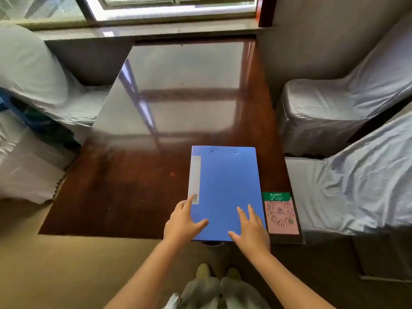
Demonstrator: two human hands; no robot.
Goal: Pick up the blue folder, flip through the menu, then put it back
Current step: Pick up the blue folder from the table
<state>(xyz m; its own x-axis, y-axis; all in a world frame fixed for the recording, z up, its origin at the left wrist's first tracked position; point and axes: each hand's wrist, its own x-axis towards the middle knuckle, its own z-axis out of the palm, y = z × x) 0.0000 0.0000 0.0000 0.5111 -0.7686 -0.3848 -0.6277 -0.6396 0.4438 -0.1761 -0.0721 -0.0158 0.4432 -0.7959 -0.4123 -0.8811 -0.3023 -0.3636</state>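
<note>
**Folder flat at the table's near edge**

The closed blue folder (225, 192) is laid on the dark table (124, 197). Its near-left corner is touched by the left hand (181, 221), fingers spread; the right hand (250, 230) is spread flat over its near-right corner. Nothing is gripped.

Blue folder (225, 192) lies flat and closed on the dark wooden table (133, 192), at its near right corner, long side running away from the near edge. Spine faces left with a pale label strip and a barcode sticker. Near edge slightly overhangs the table edge.
</note>
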